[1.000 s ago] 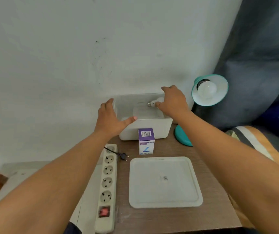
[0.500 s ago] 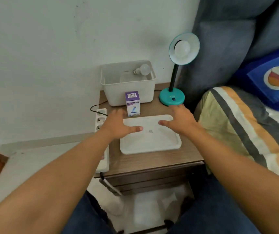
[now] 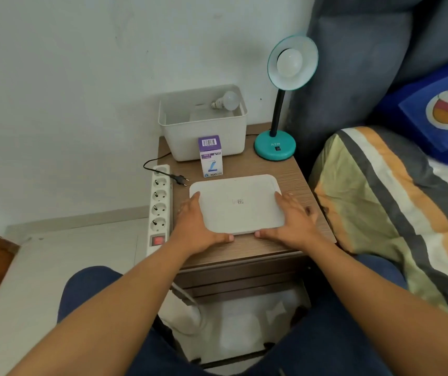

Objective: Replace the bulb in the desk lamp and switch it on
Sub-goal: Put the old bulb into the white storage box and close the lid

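A teal desk lamp [image 3: 275,146] stands at the table's back right, its shade tilted toward me with a white bulb [image 3: 289,62] screwed in. A second white bulb [image 3: 226,101] lies loose inside the open white bin [image 3: 203,137]. In front of the bin stands a purple and white bulb box [image 3: 211,156]. The bin's flat white lid [image 3: 237,204] lies on the table. My left hand [image 3: 193,226] grips its left edge and my right hand [image 3: 293,221] its right edge, thumbs on the near edge.
A white power strip [image 3: 159,204] with a red switch lies along the left edge of the wooden bedside table [image 3: 296,172]. The lamp's black plug [image 3: 180,179] rests unplugged beside it. A striped blanket [image 3: 393,191] covers the bed at right.
My right hand let go of the loose bulb in the bin. Both hands came back toward me and closed on the lid's sides. My head pulled back and up.
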